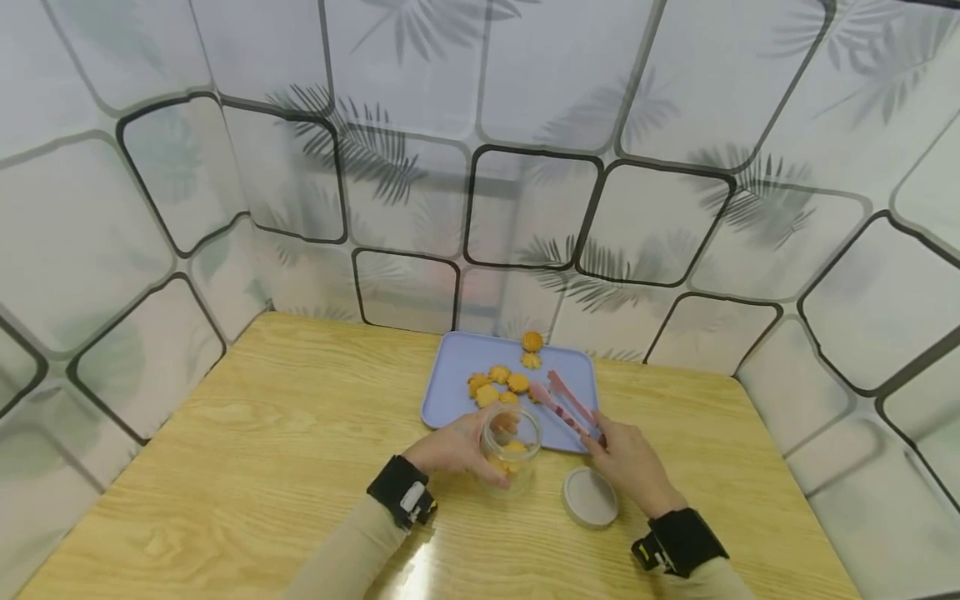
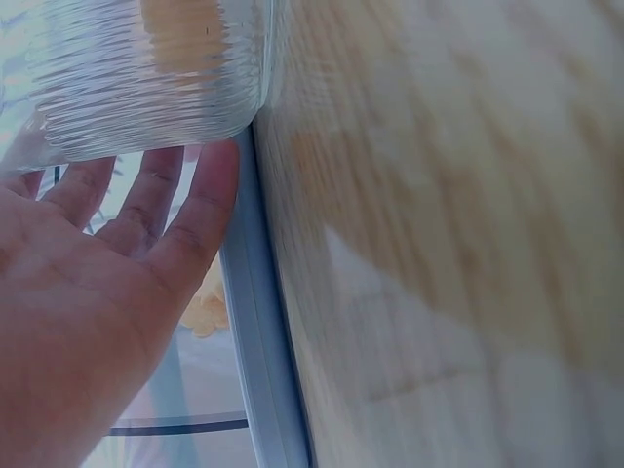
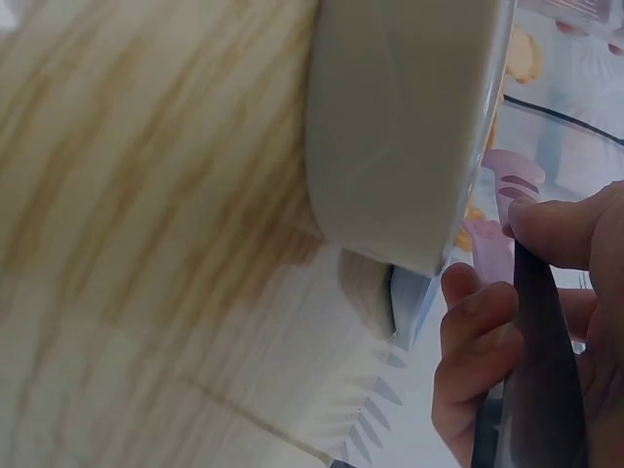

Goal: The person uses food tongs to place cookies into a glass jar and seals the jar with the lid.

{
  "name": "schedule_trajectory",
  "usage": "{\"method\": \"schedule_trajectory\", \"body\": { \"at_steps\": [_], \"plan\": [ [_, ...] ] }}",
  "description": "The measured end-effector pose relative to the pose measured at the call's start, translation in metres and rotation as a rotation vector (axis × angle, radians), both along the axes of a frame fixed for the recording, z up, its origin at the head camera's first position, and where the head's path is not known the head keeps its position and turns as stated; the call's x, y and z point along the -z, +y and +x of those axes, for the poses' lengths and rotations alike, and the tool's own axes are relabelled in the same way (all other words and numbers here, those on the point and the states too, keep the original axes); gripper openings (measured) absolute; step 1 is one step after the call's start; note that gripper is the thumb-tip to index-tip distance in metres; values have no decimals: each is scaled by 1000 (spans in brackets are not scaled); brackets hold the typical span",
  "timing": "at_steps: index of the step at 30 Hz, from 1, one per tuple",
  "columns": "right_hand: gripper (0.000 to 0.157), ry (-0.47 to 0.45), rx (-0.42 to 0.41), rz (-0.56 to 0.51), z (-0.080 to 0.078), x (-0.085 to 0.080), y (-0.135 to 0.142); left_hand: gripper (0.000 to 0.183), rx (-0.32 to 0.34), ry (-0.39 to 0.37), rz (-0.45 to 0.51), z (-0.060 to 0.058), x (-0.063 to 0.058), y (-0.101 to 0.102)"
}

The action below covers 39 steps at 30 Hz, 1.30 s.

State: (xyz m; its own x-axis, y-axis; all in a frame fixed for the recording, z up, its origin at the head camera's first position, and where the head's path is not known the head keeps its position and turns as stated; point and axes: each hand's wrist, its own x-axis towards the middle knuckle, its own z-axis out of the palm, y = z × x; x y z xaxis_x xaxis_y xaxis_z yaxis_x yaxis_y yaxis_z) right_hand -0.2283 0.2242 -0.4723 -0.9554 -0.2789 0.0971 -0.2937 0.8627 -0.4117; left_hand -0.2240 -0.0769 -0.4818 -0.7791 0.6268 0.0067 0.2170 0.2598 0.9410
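My left hand [image 1: 452, 446] holds a clear glass jar [image 1: 525, 467] with its thumb and fingers around the side. The jar is open at the top, and some cookies [image 2: 182, 34] lie inside it; its ribbed wall shows in the left wrist view. In my right hand [image 1: 630, 467] is a pair of tongs [image 3: 546, 341] with dark handles and pink ends. The tong tips are spread apart over a blue tray [image 1: 459, 367], close to a cookie [image 1: 517, 382]. Whether they touch it, I cannot tell.
Several golden cookies [image 1: 499, 374] lie on the tray, two of them near its back edge. A pale round lid [image 1: 590, 497] rests on the wooden table [image 1: 300, 433] between the jar and my right wrist. Patterned curtains [image 1: 408, 208] surround the table's back and sides.
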Motion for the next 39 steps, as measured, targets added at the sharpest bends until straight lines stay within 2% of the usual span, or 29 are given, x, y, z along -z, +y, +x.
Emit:
{"method": "schedule_trajectory", "body": {
  "at_steps": [4,6,9,15,25,30,35,39],
  "plan": [
    [36,-15,0,0,-2,3,-2,102,5,-9,11,0,0,1],
    [35,-18,-5,3,-3,2,-4,102,7,-11,13,0,0,1],
    [41,-24,-12,7,-2,1,-5,102,8,-15,12,1,0,1],
    [40,-23,-7,29,-3,2,-6,103,13,-13,9,1,0,1],
    [51,-11,-4,42,-2,1,-7,100,15,-38,38,0,0,0],
    [49,-6,-6,44,-3,2,-7,100,15,-33,35,0,0,0],
    [38,7,-12,53,-3,3,-8,102,11,-31,23,-1,0,0],
    [36,33,-20,67,-2,4,-7,103,3,-29,7,-1,1,0]
  ]
}}
